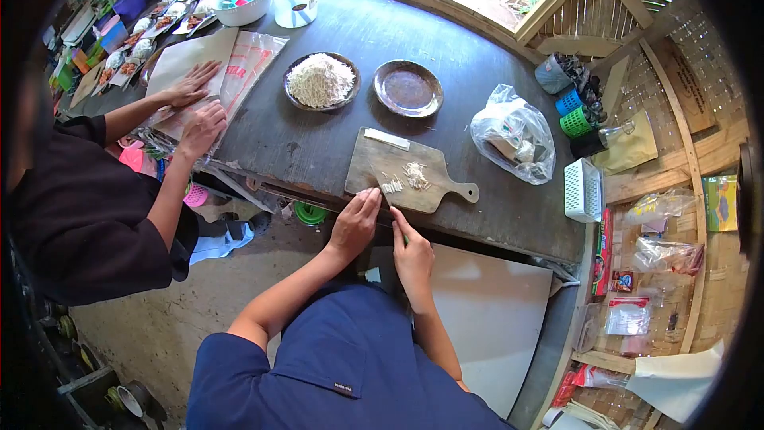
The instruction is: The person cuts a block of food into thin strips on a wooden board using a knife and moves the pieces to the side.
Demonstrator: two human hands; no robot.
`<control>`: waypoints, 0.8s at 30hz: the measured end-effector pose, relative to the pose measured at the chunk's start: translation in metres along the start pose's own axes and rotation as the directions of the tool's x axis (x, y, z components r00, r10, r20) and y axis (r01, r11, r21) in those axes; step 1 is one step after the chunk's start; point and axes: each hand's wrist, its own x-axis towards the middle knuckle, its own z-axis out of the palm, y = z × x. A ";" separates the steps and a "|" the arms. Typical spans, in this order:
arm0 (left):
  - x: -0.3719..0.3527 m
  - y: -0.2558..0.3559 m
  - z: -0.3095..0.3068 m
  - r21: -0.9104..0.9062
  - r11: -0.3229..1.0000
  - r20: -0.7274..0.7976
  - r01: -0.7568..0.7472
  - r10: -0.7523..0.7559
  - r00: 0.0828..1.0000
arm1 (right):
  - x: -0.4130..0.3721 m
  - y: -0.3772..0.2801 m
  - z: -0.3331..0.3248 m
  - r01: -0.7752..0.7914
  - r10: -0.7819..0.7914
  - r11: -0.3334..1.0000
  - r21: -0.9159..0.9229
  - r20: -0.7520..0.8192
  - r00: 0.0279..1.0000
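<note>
A wooden cutting board (434, 161) with a handle lies at the table's front edge. On it are a white block (387, 138), a pile of thin pale sticks (415, 176) and a smaller cluster of pale pieces (391, 185). My left hand (356, 221) rests at the board's front left corner with fingers pressed together; anything under them is hidden. Just right of it, my right hand (412, 253) is wrapped round the green handle of a knife (404, 237), whose blade is mostly hidden. Behind the board stand a bowl of white shreds (321, 80) and a dark round plate (407, 88).
A plastic bag (516, 134) with contents and a white basket (583, 190) stand to the right. At the back left are a basin (241, 1) and a white bucket (296, 1). A co-worker (95, 207) at the left has both hands on paper sheets (187, 60).
</note>
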 end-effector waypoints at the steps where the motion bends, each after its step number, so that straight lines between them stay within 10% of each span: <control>1: 0.000 0.000 0.001 -0.002 1.000 -0.001 0.004 -0.004 1.000 | -0.002 0.001 -0.001 -0.013 0.013 1.000 -0.012 0.009 1.000; 24: 0.001 0.001 0.000 -0.087 0.996 -0.025 0.026 -0.028 0.999 | 0.005 0.001 0.004 0.018 -0.018 1.000 0.007 -0.025 1.000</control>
